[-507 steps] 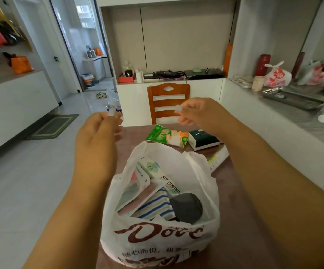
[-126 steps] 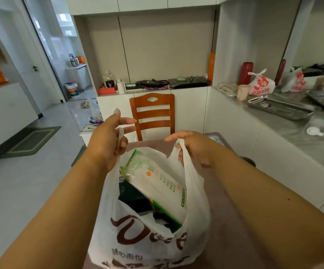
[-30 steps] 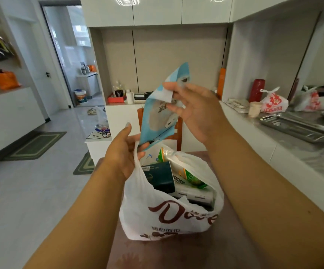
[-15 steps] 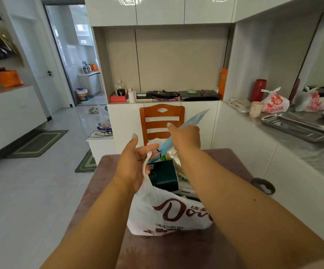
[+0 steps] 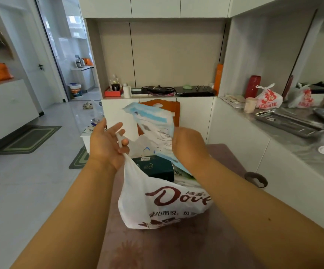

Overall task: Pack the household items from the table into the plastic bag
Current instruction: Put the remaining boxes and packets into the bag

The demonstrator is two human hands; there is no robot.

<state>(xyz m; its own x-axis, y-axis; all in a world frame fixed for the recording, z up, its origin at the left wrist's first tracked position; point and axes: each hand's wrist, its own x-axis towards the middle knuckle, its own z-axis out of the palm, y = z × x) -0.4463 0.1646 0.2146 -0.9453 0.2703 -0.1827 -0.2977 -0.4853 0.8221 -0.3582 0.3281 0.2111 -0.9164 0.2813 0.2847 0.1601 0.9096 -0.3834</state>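
White plastic bag point(image 5: 157, 206) holds a dark green box point(image 5: 154, 167); left hand point(image 5: 107, 144) grips its handle, right hand point(image 5: 188, 146) holds a crinkled blue-white packet point(image 5: 153, 125) above.

Single head cam, wide-angle, looks forward and down, close over counter point(image 5: 225, 160); far wall cabinets point(image 5: 157, 6) at top.

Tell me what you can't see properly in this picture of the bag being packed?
- Plastic bag: whatever lies under the dark green box is hidden by the bag's wall, head view.
- Blue-and-white packet: its print is blurred; the right hand covers its lower edge.
- Left hand: only the bag's handle shows in it.
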